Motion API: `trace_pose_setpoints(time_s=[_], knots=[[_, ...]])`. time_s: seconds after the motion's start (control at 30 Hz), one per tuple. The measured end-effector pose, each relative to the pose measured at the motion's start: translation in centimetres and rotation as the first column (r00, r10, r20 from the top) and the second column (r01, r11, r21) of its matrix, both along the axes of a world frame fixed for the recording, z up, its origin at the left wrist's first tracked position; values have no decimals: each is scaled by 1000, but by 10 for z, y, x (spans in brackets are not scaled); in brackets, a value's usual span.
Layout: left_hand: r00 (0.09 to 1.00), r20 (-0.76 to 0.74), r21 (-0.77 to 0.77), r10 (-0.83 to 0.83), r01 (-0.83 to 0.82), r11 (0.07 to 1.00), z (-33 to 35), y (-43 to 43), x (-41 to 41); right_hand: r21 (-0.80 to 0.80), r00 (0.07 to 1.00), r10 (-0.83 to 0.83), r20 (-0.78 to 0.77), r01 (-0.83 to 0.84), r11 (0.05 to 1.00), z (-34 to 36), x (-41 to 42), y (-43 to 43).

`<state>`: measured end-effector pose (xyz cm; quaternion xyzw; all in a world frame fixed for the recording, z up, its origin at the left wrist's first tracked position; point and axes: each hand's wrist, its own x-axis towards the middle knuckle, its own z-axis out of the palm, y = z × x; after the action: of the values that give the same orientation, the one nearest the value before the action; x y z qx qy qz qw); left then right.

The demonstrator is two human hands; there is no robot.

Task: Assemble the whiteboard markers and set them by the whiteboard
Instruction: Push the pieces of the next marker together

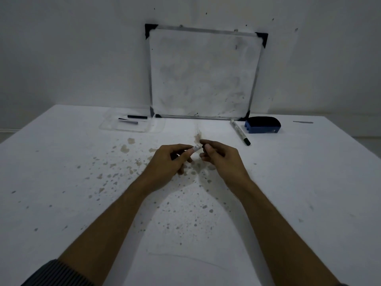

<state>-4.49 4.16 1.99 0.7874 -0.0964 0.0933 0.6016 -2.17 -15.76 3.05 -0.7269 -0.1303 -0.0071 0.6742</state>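
My left hand [172,158] grips a white marker barrel [196,148], whose printed end pokes out toward the right. My right hand [218,155] is closed on a small dark part, probably a cap [204,148], held right at the barrel's end; my fingers hide most of it. A whole marker [240,132] with a black cap lies on the table in front of the whiteboard's right corner. The whiteboard [203,73] leans against the wall. In a clear tray [132,125] at the back left lie a black cap [137,116] and a dark marker part [128,121].
A blue and black eraser [262,124] sits to the right of the finished marker. The white table [72,203] is speckled with brown stains around my hands. A thin grey mark [303,122] shows at the far right.
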Motion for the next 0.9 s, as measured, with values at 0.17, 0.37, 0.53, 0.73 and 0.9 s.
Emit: trace_pose_setpoints(time_s=[0.17, 0.37, 0.53, 0.73, 0.9], knots=[[1000, -10, 4, -16, 16, 1000, 0, 1, -2, 210, 991, 72, -112, -47, 976, -7, 6, -2], [999, 4, 59, -42, 41, 997, 0, 2, -5, 62, 999, 41, -21, -39, 997, -1, 2, -13], [998, 25, 121, -62, 58, 991, -2, 1, -5, -79, 998, 23, 54, -19, 997, 6, -1, -18], [998, 5, 53, -58, 58, 997, -5, 2, -3, -45, 993, 92, 71, -89, 995, 6, -3, -13], [989, -41, -46, -145, 143, 989, -2, 7, -6, 165, 994, 108, -3, -106, 981, 3, -5, -6]])
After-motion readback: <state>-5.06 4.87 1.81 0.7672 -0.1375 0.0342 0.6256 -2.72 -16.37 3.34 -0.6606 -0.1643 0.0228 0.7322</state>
